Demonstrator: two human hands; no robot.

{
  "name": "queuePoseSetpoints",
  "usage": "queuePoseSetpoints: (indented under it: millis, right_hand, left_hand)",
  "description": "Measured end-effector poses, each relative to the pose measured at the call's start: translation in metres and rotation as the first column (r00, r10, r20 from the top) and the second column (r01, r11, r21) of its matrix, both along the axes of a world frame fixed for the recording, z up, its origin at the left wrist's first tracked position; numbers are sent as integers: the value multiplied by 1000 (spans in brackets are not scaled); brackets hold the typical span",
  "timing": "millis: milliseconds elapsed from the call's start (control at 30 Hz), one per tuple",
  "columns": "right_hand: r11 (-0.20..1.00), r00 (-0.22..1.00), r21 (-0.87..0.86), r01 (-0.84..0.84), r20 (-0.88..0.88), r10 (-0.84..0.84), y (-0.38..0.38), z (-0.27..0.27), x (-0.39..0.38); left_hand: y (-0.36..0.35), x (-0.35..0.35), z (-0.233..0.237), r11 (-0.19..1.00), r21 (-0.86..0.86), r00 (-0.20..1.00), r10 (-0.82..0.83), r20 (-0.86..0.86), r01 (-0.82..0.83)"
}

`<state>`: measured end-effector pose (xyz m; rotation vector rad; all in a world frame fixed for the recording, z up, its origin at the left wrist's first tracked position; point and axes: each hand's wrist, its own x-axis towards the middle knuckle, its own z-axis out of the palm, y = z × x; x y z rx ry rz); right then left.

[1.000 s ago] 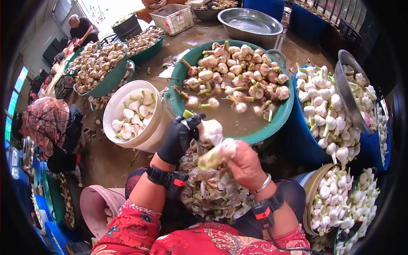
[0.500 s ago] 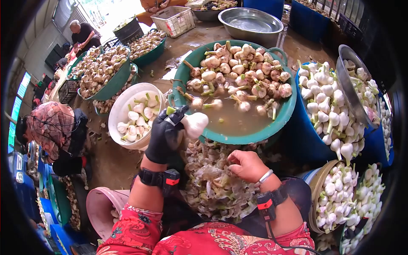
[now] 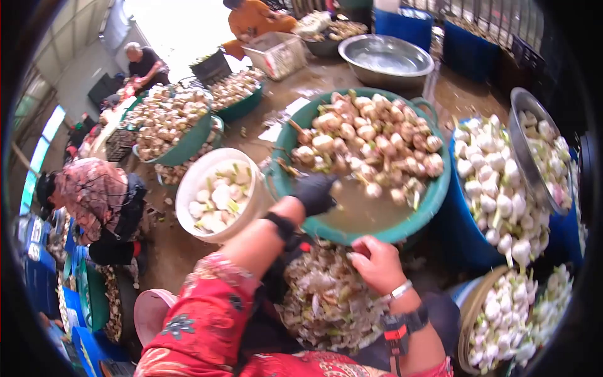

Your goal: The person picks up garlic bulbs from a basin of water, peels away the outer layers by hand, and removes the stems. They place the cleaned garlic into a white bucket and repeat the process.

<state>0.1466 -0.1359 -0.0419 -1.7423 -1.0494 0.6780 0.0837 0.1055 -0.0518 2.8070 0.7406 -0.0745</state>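
Observation:
My left hand (image 3: 315, 194), in a black glove, reaches over the near left rim of the green tub (image 3: 384, 236); its fingers are blurred. Garlic bulbs (image 3: 370, 135) are heaped in the murky water of that tub, and one pale bulb lies by the glove's fingers. Bare, my right hand (image 3: 377, 261) is closed above the pile of peeled skins (image 3: 326, 295), near the tub's front rim; what its fingertips hold, if anything, is too small to name. To the left, the white bucket (image 3: 184, 204) holds cleaned garlic with green stems.
Blue barrels (image 3: 455, 210) of white garlic and a tilted metal basin (image 3: 516, 129) stand at the right. Behind the tub is a water-filled metal bowl (image 3: 386, 78). A pink bucket (image 3: 147, 314) is at lower left. Co-workers (image 3: 94, 195) are at the left and back.
My left hand has moved right to the green tub, and the white bulb it held is out of it. Another bulb has come into the white bucket. The view has shifted.

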Motion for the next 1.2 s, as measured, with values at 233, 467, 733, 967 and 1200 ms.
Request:
queuePoseSetpoints:
  millis: [233, 467, 733, 967, 1200]
  right_hand:
    - [999, 996, 10, 52, -74, -51, -2, 12, 17]
    - [980, 950, 43, 192, -260, -175, 12, 21, 4]
    - [946, 784, 301, 119, -613, 96, 10, 10, -11]
    - [939, 739, 284, 194, -672, 51, 12, 12, -16]
    - [928, 403, 234, 289, -909, 103, 13, 9, -9]
  left_hand:
    - [32, 41, -56, 983, 147, 927, 151, -342, -107]
    - [-41, -25, 29, 746, -656, 898, 206, 389, 113]
    - [-109, -82, 48, 53, -943, 716, 637, 286, 329]
    - [-106, -74, 30, 44, -950, 703, 662, 261, 310]
    - [-104, -78, 40, 59, -946, 738, 612, 285, 318]
